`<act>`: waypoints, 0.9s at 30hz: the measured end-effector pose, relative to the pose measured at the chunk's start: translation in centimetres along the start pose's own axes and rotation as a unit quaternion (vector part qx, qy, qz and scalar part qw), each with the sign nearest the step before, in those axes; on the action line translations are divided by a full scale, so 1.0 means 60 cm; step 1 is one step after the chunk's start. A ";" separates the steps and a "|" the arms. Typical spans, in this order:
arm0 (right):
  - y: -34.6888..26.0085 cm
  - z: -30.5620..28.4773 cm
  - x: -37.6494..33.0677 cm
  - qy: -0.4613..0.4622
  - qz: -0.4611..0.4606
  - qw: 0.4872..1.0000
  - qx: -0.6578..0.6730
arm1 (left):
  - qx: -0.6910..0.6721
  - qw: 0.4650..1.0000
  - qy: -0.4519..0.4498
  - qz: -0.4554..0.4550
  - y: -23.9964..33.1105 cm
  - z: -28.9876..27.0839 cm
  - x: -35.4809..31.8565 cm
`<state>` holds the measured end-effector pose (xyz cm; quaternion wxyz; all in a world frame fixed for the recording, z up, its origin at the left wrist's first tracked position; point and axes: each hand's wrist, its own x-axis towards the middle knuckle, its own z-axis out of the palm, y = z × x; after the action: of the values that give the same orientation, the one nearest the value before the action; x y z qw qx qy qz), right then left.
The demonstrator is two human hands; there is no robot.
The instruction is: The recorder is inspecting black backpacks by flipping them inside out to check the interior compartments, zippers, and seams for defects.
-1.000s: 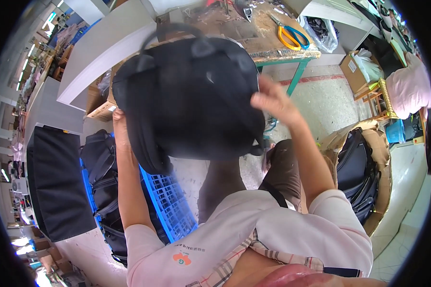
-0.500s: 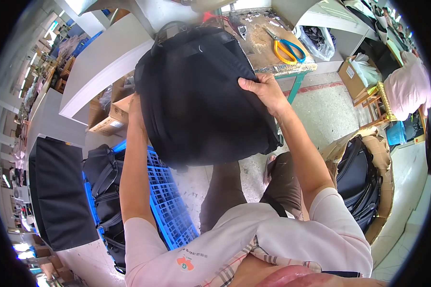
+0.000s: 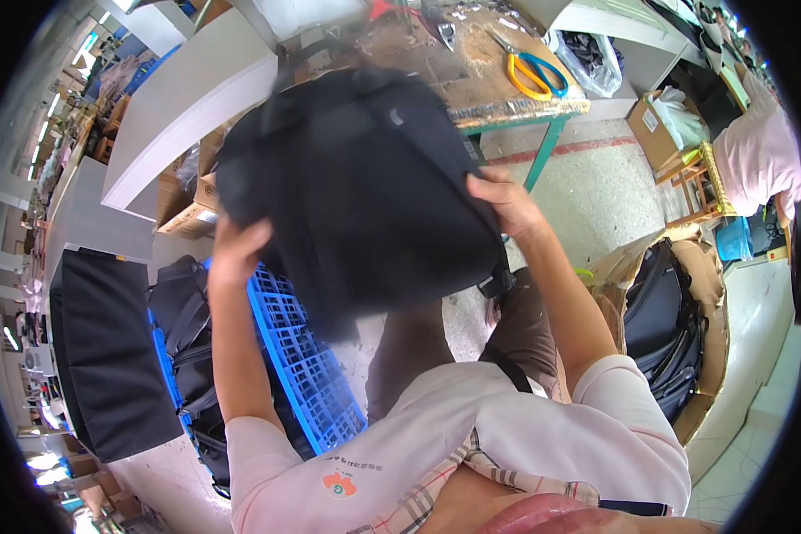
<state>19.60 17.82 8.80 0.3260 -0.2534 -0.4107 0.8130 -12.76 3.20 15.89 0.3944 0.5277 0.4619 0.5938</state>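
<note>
A black backpack is held up in front of me, smeared by motion toward its left side. My right hand grips its right edge, thumb on the near face and the fingers partly hidden behind. At the lower left side of the bag is my left hand, its thumb against the fabric; this hand is blurred and its fingertips are hard to make out. A buckle or strap end hangs at the bag's lower right corner.
Beyond the bag stands a worn worktable with yellow-and-blue-handled scissors. A blue plastic crate holding black bags is at my left, beside a black fabric-covered block. At right, a cardboard box contains more black bags.
The backpack has shifted left and slightly down, tilting and uncovering more of the worktable. My left hand, mostly hidden behind the bag before, now shows at its side. The right hand has moved lower.
</note>
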 end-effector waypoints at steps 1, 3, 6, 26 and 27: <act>0.023 0.003 0.014 0.007 0.016 1.000 0.003 | -0.047 0.998 -0.016 0.024 0.020 -0.003 -0.020; 0.067 0.025 0.039 -0.095 0.091 0.989 0.064 | -0.156 0.973 -0.014 0.170 0.066 0.064 0.000; 0.129 0.083 0.054 -0.204 0.153 0.957 0.139 | -0.132 0.936 0.140 0.296 0.106 0.085 0.011; 0.041 0.122 -0.081 -0.047 -0.195 0.871 -0.449 | 0.531 0.797 0.267 0.111 0.155 0.095 0.114; 0.043 0.115 -0.078 0.038 -0.143 0.843 -0.518 | 0.483 0.835 0.258 0.057 0.153 0.094 0.122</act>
<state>17.14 9.74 11.01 0.2757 -0.3541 -0.7909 0.4160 -7.95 8.54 26.76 -0.0786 0.5045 0.7439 0.4312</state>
